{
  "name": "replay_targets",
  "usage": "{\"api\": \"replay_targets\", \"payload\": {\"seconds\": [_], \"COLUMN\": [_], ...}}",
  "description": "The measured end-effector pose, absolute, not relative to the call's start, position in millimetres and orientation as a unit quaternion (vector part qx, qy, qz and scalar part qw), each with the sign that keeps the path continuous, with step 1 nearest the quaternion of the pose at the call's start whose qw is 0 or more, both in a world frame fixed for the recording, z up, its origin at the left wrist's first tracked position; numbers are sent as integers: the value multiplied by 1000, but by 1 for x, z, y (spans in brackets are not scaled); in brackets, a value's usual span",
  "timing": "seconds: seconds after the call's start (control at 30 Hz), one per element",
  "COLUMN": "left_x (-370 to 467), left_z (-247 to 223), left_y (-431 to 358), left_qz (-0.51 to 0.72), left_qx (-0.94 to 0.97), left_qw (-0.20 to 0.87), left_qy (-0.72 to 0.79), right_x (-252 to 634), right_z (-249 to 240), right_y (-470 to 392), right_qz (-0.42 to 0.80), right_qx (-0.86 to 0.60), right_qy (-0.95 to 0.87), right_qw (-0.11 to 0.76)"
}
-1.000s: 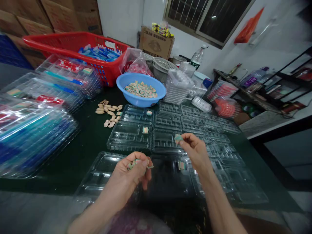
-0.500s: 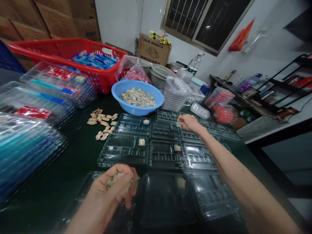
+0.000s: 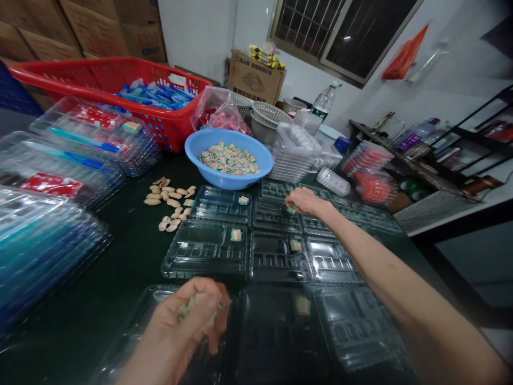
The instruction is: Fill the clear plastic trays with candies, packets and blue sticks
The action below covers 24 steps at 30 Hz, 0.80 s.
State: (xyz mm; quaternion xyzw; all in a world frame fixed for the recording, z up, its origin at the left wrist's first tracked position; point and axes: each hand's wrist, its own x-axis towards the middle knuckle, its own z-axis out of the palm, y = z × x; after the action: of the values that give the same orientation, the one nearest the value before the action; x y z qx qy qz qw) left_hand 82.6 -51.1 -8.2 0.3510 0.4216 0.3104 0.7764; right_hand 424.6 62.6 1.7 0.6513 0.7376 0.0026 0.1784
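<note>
Blue basin (image 3: 228, 181), filled with striped pieces (image 3: 230, 159), standing on a dark green surface (image 3: 132, 256). Right hand (image 3: 300, 202): in front of the basin and to its right, palm down, fingers bent, wrist nearly straight, the bare forearm reaching long from the lower right edge of view. Right grip: fingertips pinching one striped square (image 3: 290, 210) at a clear tray (image 3: 276, 216); contact between the two cannot be told. Left hand (image 3: 176, 331): well in front of the basin, close to the wearer, thumb laid across curled fingers, slightly blurred. Left grip: curled loosely round a green-edged handful (image 3: 186, 310) of like pieces. Further trays: in rows before the basin and on to its right, four bearing one small stack or piece each. Peanuts (image 3: 173, 203): loose, front left of the basin. Red basket (image 3: 180, 125): behind the basin, leftward.
</note>
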Motion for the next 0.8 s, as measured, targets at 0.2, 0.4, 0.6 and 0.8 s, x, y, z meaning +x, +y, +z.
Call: {"api": "replay_targets", "payload": {"seconds": [0.2,0.4,0.6,0.8], "left_x": [82,81,80,82], "left_z": [-12,-12,-14,-15], "left_y": [-53,-54,-56,-57], "left_qz": [286,297,291,282], "left_qx": [377,371,366,374], "left_qw": [779,778,780,786], "left_qy": [412,412,415,402], "right_x": [424,428,443,440], "right_z": [-7,-15,-32,-52], "right_y": [55,41,22,22], "right_qz": [23,62,98,117], "right_qx": [664,697,733,752], "right_qy": [734,712,673,648], "right_qw": [142,60,5,-20]}}
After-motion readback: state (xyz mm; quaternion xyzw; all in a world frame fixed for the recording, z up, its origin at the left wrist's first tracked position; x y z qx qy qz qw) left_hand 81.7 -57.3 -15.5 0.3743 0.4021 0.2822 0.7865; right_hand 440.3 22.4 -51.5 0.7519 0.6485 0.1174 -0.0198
